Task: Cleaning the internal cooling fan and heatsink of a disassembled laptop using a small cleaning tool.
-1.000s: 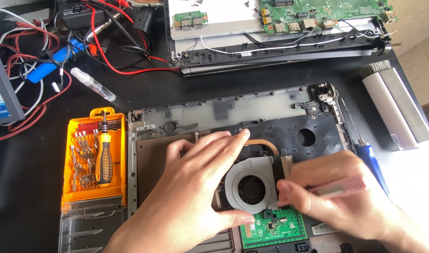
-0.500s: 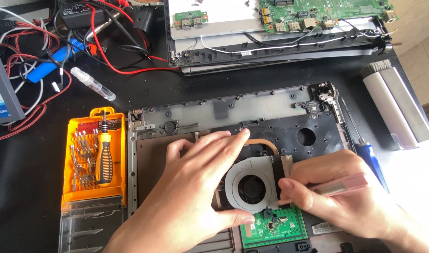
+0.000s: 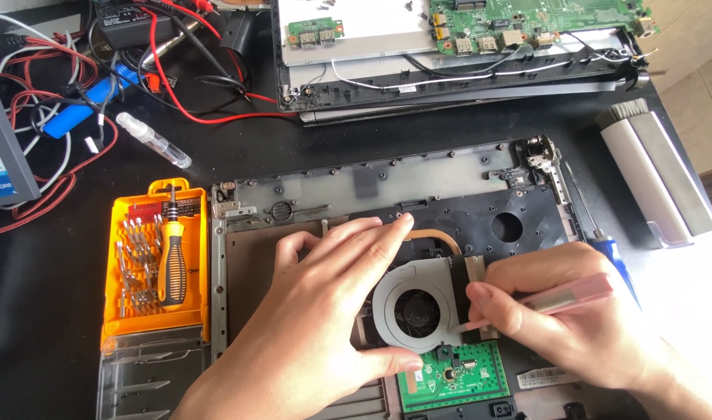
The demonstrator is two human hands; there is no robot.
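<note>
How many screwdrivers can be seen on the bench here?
2. A yellow-handled screwdriver lies in the orange bit case at left; a blue-handled screwdriver lies right of the laptop chassis, partly behind the right hand. Others may be hidden.

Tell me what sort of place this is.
Probably an electronics repair bench: an opened laptop chassis with its cooling fan exposed, an orange screwdriver bit set, and a green circuit board lying nearby.
</note>
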